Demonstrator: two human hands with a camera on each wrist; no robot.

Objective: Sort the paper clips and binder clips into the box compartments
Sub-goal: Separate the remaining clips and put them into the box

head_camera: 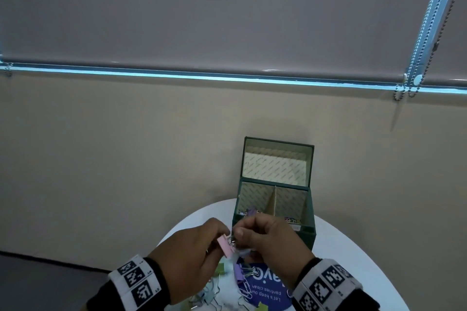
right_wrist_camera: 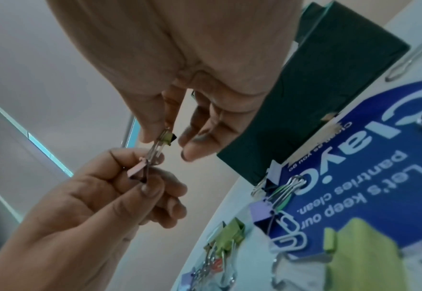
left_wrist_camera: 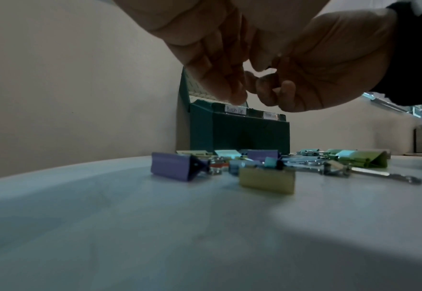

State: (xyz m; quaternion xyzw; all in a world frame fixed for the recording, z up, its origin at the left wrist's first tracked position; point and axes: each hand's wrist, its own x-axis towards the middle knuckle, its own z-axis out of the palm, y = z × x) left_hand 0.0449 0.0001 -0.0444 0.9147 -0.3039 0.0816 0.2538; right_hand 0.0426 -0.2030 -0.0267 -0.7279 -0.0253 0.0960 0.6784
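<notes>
Above the table, in front of the green box (head_camera: 310, 225), my two hands meet. My left hand (head_camera: 194, 247) pinches a pink binder clip (head_camera: 225, 245) (right_wrist_camera: 135, 169). My right hand (head_camera: 262, 235) pinches a small olive binder clip (right_wrist_camera: 168, 137) whose wire handles are tangled with the pink one's. The box (left_wrist_camera: 239, 133) stands open with two compartments: the left holds a few binder clips (head_camera: 249, 212), the right holds paper clips (head_camera: 293, 221). More binder clips (left_wrist_camera: 172, 166) and paper clips (head_camera: 246, 291) lie scattered on the table below my hands.
The round white table (head_camera: 358, 260) stands against a beige wall. A blue printed sticker (head_camera: 267, 290) lies on it under some clips. The box lid (head_camera: 276, 159) leans back toward the wall. Window blind chains (head_camera: 414, 68) hang at upper right.
</notes>
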